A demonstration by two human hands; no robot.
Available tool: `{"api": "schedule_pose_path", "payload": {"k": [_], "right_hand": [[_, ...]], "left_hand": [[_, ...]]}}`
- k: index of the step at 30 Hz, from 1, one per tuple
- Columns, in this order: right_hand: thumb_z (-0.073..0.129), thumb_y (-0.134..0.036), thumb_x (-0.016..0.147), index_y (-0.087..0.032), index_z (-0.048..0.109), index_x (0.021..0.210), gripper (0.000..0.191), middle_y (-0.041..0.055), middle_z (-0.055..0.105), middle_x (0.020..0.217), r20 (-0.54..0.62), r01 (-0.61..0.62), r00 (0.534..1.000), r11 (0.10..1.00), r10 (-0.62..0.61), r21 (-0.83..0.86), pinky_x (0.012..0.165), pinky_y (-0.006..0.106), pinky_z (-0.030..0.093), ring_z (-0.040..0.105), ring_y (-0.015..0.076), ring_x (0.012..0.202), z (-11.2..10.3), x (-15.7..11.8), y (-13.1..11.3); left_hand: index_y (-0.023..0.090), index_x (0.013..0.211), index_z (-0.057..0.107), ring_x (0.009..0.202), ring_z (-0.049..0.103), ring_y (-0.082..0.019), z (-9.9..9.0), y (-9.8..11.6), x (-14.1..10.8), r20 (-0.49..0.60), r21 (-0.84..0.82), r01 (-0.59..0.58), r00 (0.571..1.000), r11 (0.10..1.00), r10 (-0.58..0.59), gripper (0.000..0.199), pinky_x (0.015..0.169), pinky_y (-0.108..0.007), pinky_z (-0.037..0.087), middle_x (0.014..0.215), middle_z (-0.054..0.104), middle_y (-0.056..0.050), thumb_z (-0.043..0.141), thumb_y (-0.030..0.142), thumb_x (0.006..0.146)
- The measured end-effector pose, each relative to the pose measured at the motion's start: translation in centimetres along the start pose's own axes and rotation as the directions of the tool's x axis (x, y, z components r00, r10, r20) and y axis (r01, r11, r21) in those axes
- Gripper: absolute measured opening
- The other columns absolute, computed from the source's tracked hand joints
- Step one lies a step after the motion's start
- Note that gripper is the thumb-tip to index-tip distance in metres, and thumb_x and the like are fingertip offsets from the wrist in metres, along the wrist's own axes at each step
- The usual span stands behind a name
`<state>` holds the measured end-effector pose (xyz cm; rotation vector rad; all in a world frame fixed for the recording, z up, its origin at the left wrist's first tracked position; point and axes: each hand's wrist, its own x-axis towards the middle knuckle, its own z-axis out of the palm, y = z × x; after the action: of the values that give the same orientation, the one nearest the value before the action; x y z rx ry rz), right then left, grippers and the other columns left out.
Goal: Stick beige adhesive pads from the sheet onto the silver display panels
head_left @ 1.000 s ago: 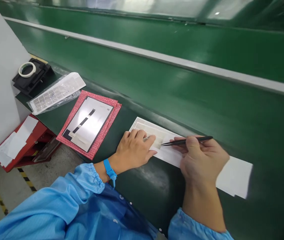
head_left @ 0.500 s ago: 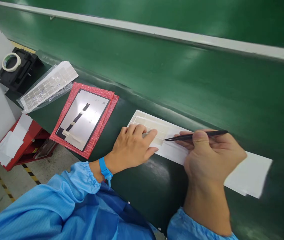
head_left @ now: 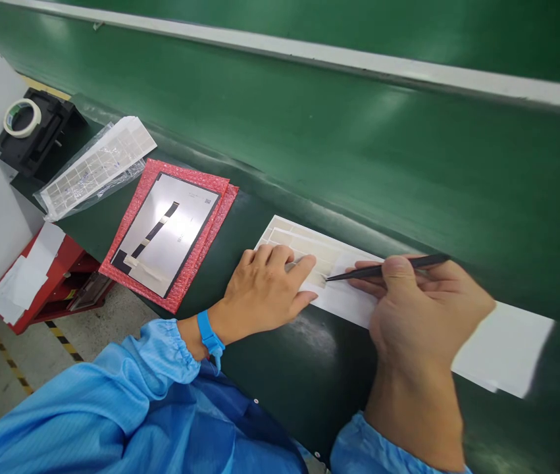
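- While your left hand [head_left: 262, 293] lies flat, fingers spread, it pins the white sheet [head_left: 346, 296]
- Your right hand [head_left: 420, 316] pinches black tweezers [head_left: 388, 269], tips right at the pale labels [head_left: 304, 249]

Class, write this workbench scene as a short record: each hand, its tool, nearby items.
Left hand: flat on white label sheet; blue wrist strap on wrist
Right hand: fingers pinching black tweezers, tips at the sheet
Beside: silver panel on red bubble-wrap bag
Further: bagged label sheet; tape roll on black holder
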<state>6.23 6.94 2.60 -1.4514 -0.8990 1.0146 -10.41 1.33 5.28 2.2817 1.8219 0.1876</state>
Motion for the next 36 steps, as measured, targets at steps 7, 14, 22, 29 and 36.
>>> {"api": "schedule_pose_path", "payload": {"k": [7,14,22,29,36], "right_hand": [[0.085,-0.036,0.065,-0.016,0.065,0.08,0.032,0.0074,0.071,0.07,-0.023,-0.014,1.0,0.999,0.015,0.028,0.046,0.024,0.059,0.069,0.0197,0.057,0.08,0.01,-0.14],[0.086,-0.04,0.063,-0.017,0.065,0.075,0.033,0.0066,0.07,0.067,-0.047,-0.008,0.999,1.0,0.008,-0.004,0.046,0.027,0.059,0.068,0.0196,0.055,0.2,0.02,-0.13],[0.086,-0.042,0.066,-0.016,0.067,0.076,0.034,0.0083,0.072,0.071,-0.04,-0.005,0.999,0.999,0.004,-0.033,0.046,0.026,0.059,0.069,0.0191,0.056,0.29,-0.2,0.11],[0.09,-0.046,0.067,-0.014,0.066,0.078,0.042,0.0105,0.072,0.073,-0.035,0.013,0.999,1.0,-0.013,-0.016,0.045,0.025,0.058,0.068,0.0193,0.056,0.5,-0.26,0.17],[0.09,-0.047,0.069,-0.014,0.067,0.08,0.041,0.0092,0.071,0.072,-0.029,0.032,0.999,0.999,-0.033,-0.012,0.045,0.024,0.056,0.067,0.0175,0.054,0.86,-0.36,0.32]], "left_hand": [[0.024,0.137,0.057,0.115,0.052,-0.025,0.08,0.03,-0.08,-0.018,-0.019,-0.001,1.0,1.0,0.001,0.045,0.09,-0.038,0.039,0.126,0.057,-0.008,0.063,0.051,0.102],[0.023,0.133,0.058,0.113,0.052,-0.024,0.09,0.01,-0.09,-0.017,-0.025,-0.004,1.0,1.0,0.004,0.043,0.088,-0.038,0.039,0.124,0.057,-0.008,0.065,0.051,0.101],[0.023,0.133,0.059,0.114,0.052,-0.025,0.11,0.0,-0.08,-0.029,-0.031,-0.007,1.0,0.999,0.006,0.043,0.088,-0.038,0.038,0.124,0.057,-0.008,0.065,0.051,0.101],[0.023,0.134,0.059,0.113,0.051,-0.025,0.21,-0.1,-0.11,-0.047,-0.044,-0.009,0.999,0.999,0.007,0.044,0.088,-0.038,0.038,0.123,0.057,-0.007,0.067,0.05,0.1],[0.023,0.132,0.059,0.113,0.052,-0.025,0.16,-0.15,0.0,-0.039,-0.035,-0.012,0.999,0.999,0.011,0.044,0.087,-0.039,0.039,0.122,0.057,-0.007,0.068,0.051,0.099]]}}
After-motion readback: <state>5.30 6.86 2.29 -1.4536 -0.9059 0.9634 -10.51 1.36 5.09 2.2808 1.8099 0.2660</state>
